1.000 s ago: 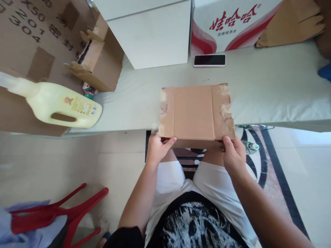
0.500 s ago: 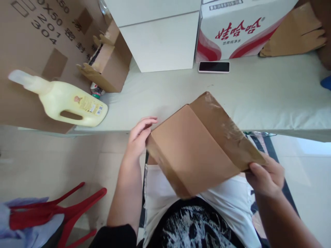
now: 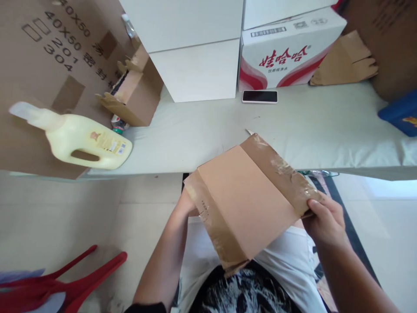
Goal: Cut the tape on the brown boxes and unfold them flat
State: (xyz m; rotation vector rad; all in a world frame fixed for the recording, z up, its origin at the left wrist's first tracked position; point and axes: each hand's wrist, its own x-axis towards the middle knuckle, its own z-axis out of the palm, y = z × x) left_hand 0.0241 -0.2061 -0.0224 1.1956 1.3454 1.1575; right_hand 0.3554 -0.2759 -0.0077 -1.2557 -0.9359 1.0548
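A flattened brown cardboard box [image 3: 246, 200] is held tilted above my lap, its taped edges facing up. My right hand [image 3: 325, 217] pinches its right corner, thumb on top and fingers underneath. Beneath the left edge, my left hand [image 3: 188, 201] is mostly covered by the cardboard, so its fingers are hidden. On the table, just past the far corner of the cardboard, the pointed tip of a small object [image 3: 249, 131] shows; the rest of it is out of sight.
A pale cloth covers the table [image 3: 202, 134]. On it are a yellow detergent bottle [image 3: 87, 139], a small open carton [image 3: 137, 95], white boxes [image 3: 198, 69], a phone [image 3: 259, 96], a red-and-white water carton [image 3: 286, 61] and a blue container [image 3: 400, 113]. A red chair [image 3: 81, 282] stands lower left.
My left hand has gone from beside the cardboard's left corner to underneath it. The cardboard has tipped so its left taped flap shows more. The camera view has shifted slightly.
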